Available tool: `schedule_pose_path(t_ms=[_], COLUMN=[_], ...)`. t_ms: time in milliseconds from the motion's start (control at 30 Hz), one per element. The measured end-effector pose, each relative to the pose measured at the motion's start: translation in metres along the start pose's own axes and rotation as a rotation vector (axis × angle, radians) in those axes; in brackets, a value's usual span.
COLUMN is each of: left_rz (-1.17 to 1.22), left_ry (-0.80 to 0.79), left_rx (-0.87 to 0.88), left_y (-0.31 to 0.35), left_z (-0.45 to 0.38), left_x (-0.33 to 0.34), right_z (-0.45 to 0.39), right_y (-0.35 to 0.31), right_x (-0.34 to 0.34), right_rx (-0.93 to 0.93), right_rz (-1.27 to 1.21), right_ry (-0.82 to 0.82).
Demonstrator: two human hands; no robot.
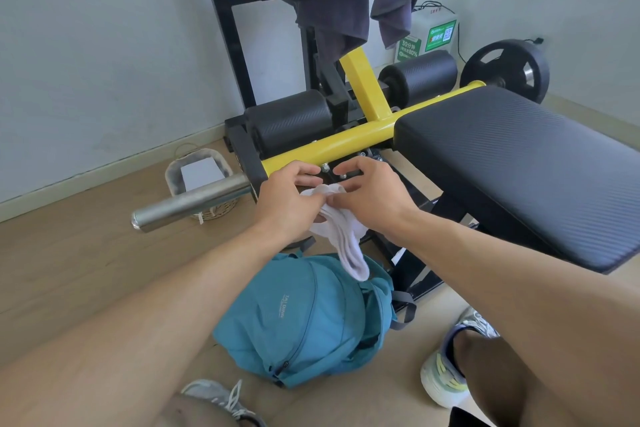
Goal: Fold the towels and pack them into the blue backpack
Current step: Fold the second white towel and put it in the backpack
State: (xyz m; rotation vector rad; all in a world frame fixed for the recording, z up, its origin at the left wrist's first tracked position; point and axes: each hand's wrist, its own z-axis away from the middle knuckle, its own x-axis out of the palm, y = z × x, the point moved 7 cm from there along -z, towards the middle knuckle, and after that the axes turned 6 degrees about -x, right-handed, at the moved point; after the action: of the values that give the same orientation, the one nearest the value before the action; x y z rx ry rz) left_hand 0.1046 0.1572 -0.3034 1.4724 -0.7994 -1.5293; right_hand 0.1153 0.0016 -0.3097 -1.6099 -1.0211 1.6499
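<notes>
Pale walls [104, 45], wooden floor [86, 270]

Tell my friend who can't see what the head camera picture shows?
Two hands, left hand and right hand, hold a white cloth above a blue backpack on the floor, beside a black and yellow exercise bench.

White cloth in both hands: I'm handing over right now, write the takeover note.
Left hand and right hand both pinch the white cloth, held up over the blue backpack.
The backpack lies on the floor beside the bench.
Dark cloths hang on the rack behind.
Done: nothing visibly packed; backpack contents hidden.
Left: finish folding, put it into the backpack.
</notes>
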Motion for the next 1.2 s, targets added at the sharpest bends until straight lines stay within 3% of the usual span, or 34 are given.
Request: schedule_pose_path(t_ms=[200,433,633,767,833,900,933,1100,1200], left_rz=[0.148,0.273,0.382,0.024,-0.053,-0.067,-0.095,-0.217,-0.143], left_ry=[-0.010,0.050,-0.108,-0.140,-0.329,-0.575,-0.622,-0.362,-0.363], left_rx=[-0.113,-0.254,-0.293,-0.124,-0.035,-0.049,-0.051,0.024,0.020], left_y=[-0.007,-0.024,-0.011,0.006,0.009,0.003,-0.001,-0.001,0.001], left_z=[-0.001,-0.008,-0.004,-0.010,-0.006,0.006,0.010,0.005,0.006], left_x=[0.001,-0.010,-0.008,-0.027,-0.023,-0.010,-0.006,-0.006,-0.005], right_z=[0.004,0.008,0.009,0.005,0.005,0.006,0.006,0.009,0.007], right_y=[-0.010,-0.019,-0.026,-0.028,-0.030,-0.032,-0.033,-0.035,-0.035], right_x=[0.005,0.016,0.007,-0.007,-0.012,-0.016,-0.018,-0.020,-0.024], right_rx=[-0.060,-0.150,-0.238,-0.260,-0.294,-0.314,-0.314,-0.329,-0.348], right_rz=[0.034,0.099,0.143,0.089,0.055,0.015,-0.002,0.000,0.013], right_ry=[-0.067,-0.277,-0.164,-0.124,-0.113,-0.118,-0.126,-0.166,-0.166])
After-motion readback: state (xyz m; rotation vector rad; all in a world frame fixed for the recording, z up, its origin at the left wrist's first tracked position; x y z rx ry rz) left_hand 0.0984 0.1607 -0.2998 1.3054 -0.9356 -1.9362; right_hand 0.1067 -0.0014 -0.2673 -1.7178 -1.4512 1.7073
